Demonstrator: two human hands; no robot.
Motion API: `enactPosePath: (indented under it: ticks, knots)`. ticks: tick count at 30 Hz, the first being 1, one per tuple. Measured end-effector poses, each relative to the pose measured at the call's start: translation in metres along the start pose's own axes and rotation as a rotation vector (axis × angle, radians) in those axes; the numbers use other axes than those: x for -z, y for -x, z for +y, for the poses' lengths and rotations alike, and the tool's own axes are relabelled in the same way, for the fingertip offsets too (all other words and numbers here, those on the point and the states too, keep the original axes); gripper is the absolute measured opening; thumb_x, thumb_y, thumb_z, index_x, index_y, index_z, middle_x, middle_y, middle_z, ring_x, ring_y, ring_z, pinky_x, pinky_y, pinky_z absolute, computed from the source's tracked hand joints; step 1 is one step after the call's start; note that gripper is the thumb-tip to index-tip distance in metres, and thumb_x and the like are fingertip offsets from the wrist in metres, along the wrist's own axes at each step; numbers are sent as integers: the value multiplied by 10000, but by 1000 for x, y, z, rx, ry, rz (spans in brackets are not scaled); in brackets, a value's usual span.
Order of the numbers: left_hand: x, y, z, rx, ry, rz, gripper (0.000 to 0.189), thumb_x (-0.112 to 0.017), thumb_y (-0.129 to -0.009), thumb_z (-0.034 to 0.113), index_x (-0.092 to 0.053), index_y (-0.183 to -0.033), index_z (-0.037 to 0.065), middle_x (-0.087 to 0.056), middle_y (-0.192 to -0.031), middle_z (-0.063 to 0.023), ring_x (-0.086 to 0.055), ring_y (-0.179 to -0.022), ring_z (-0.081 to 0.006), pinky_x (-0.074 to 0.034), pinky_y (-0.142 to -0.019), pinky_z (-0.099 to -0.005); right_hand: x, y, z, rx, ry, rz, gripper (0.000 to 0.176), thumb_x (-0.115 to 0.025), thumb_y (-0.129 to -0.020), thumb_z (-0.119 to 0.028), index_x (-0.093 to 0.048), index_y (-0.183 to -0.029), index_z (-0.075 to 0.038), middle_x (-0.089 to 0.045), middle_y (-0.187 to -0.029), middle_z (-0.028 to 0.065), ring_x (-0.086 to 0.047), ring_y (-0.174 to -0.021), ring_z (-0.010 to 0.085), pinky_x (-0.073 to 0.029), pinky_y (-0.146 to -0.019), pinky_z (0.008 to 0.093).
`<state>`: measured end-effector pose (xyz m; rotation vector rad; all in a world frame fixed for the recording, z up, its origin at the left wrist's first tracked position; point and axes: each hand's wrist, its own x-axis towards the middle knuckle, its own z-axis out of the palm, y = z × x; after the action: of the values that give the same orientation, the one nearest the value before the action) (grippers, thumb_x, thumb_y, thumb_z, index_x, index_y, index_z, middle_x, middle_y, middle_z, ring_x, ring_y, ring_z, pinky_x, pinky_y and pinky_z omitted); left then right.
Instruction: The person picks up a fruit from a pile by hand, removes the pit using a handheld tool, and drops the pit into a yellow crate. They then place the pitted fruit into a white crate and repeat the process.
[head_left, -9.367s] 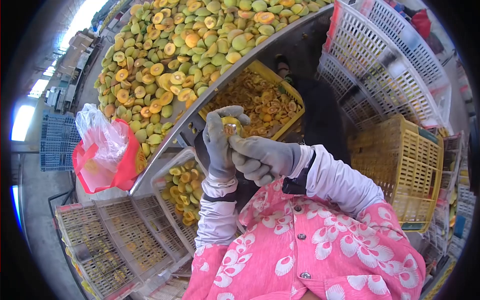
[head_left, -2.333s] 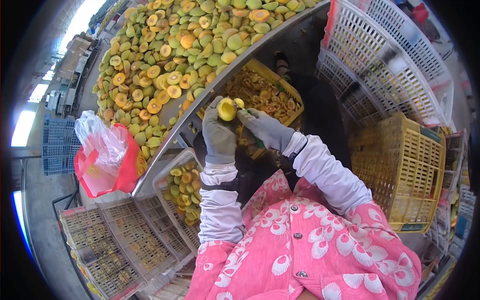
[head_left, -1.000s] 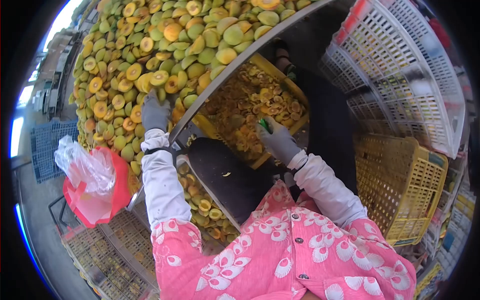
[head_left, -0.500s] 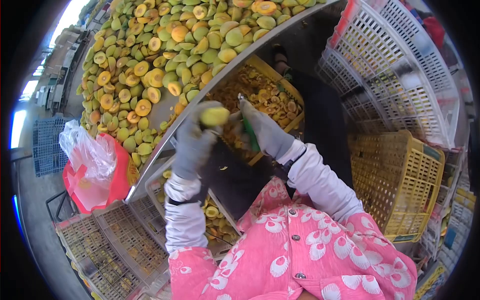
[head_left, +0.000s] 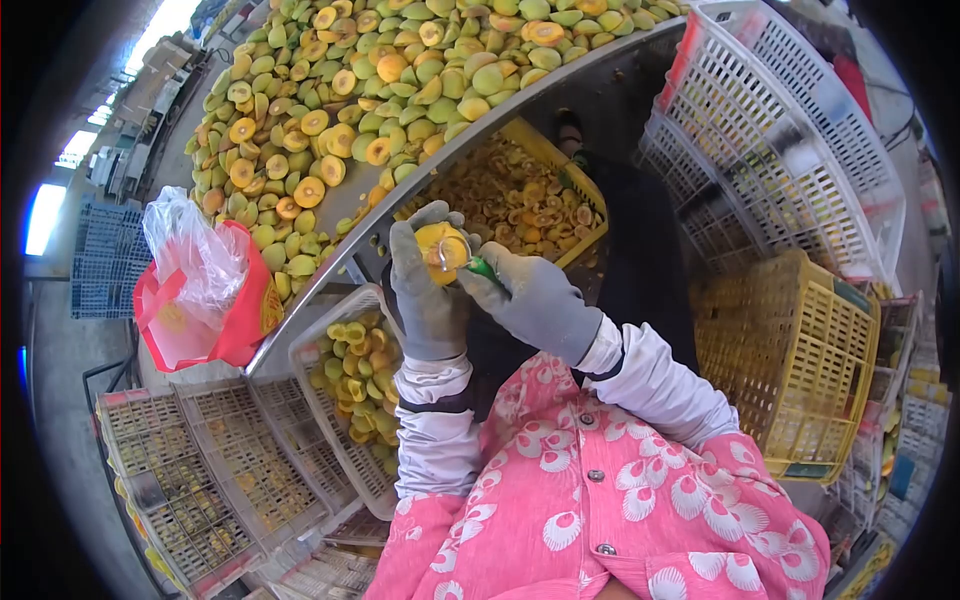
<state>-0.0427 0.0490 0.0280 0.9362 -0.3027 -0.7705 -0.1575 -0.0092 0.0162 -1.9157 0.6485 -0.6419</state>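
My left hand [head_left: 428,315], in a grey glove, holds a yellow fruit half [head_left: 435,245] with its cut side turned toward the right hand. The gloved right hand [head_left: 550,308] is wrapped round the green handle of a scooping tool [head_left: 485,270]. The tool's metal loop is against the fruit's flesh. Beneath and beyond both hands stands a yellow crate [head_left: 565,165] of fruit scraps and cut-out pieces. Left of my left wrist, a white basket [head_left: 332,318] contains yellow-green fruit halves.
Many halved fruits [head_left: 320,130] lie heaped on a metal-edged table [head_left: 430,168]. A red bag [head_left: 245,335] with clear plastic hangs at its left corner. White crates [head_left: 770,140] and a yellow crate [head_left: 790,370] stand at right, grey crates [head_left: 215,480] at lower left.
Both hands have come together; the tool's loop, earlier apart from the fruit, is now on it. The left hand has turned the fruit's cut side into view. The camera view has shifted slightly.
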Motion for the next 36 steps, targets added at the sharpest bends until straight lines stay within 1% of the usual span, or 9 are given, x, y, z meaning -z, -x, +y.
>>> enactPosePath:
  ticks: [9,16,21,28,30,33,34,35,36]
  knots:
    - [-12,14,-2,-138,-27,68,515,-472,-1015,476,-605,-1106,-13,-623,-945,-99,-615,-841,-182,-544,-769,-313,-21,13,-3,-2,-57,-15,312,-569,-974,-342,-569,-1011,-33,-625,-759,226,-626,-733,439,-484,-592,443]
    - [-18,12,17,-72,-227,99,422,-490,-1002,349,-652,-968,-38,-630,-824,-111,-607,-715,-172,-535,-662,-299,-29,14,-4,13,-274,-15,449,-498,-992,-446,-556,-985,-1,-652,-791,248,-644,-730,449,-499,-678,506]
    - [-14,-1,19,95,-370,100,451,-494,-999,353,-685,-894,-42,-642,-734,-99,-599,-631,-149,-516,-625,-278,-6,8,-17,-689,-873,-554,457,-456,-1006,-527,-528,-898,-89,-502,-622,-15,-463,-489,126,-411,-449,333]
    - [13,-20,-5,143,-422,-162,484,-452,-1034,380,-671,-926,-38,-665,-782,-107,-619,-677,-148,-520,-626,-286,-6,0,19,-884,-1507,-874,479,-400,-986,-624,-473,-849,-171,-285,-581,-102,-235,-446,33,-251,-389,205]
    - [32,-37,-28,266,83,-38,490,-430,-1038,403,-638,-1018,-40,-657,-817,-115,-608,-663,-147,-530,-635,-289,-11,-10,37,-767,-1722,-990,483,-414,-982,-624,-485,-871,-159,-297,-591,-89,-268,-467,42,-292,-416,217]
    - [42,-42,-44,0,-167,124,496,-422,-1039,416,-605,-1075,-43,-651,-846,-115,-607,-668,-154,-542,-635,-302,1,-12,25,-631,-1269,-559,472,-426,-991,-597,-520,-917,-140,-356,-615,-79,-342,-501,48,-379,-468,242]
    - [20,-26,-26,-110,-398,123,503,-419,-1041,424,-624,-1027,-35,-652,-838,-102,-611,-709,-154,-531,-665,-290,-2,-20,23,-739,-979,-315,408,-483,-1001,-485,-525,-983,-80,-550,-659,46,-545,-536,221,-460,-524,387]
    - [27,-29,-32,-101,-395,126,503,-419,-1041,424,-624,-1027,-35,-652,-838,-102,-611,-709,-154,-531,-665,-290,-6,-19,30,-749,-977,-312,408,-483,-1001,-485,-525,-983,-80,-550,-659,46,-545,-536,221,-460,-524,387]
    - [38,-36,-40,-65,-391,131,498,-425,-1040,423,-634,-1001,-27,-649,-833,-90,-607,-724,-149,-518,-675,-281,-13,-18,42,-458,-470,-185,358,-506,-993,-431,-524,-991,-73,-601,-729,121,-596,-634,312,-478,-587,435]
